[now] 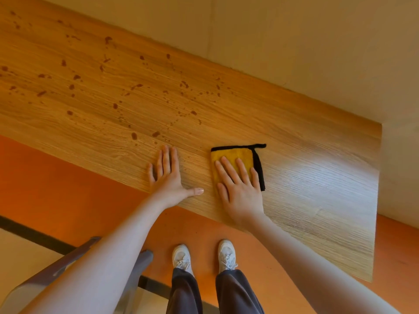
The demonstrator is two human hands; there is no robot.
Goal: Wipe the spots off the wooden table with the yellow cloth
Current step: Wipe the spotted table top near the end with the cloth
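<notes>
Yellow with a black hem, the cloth (229, 158) lies folded flat on the wooden table (306, 177), near the front edge and towards its right end. The right hand (240, 186) lies palm down on it, fingers straight and slightly spread, pressing it onto the wood and not curled round it; the far part of the cloth and its black right edge show past the fingertips. Just to the left, apart from the cloth, the left hand (169, 177) rests flat on the bare wood, fingers straight and close together, thumb stretched out towards the cloth. Brown spots (133, 135) are scattered over the middle and left of the table, the nearest ones just beyond the left hand's fingertips. The wood to the right of the cloth shows a pale sheen. Below the table edge lie an orange floor (68, 189), two white shoes (181, 257) and grey trouser legs (235, 291). A grey chair (136, 264) stands at lower left.
</notes>
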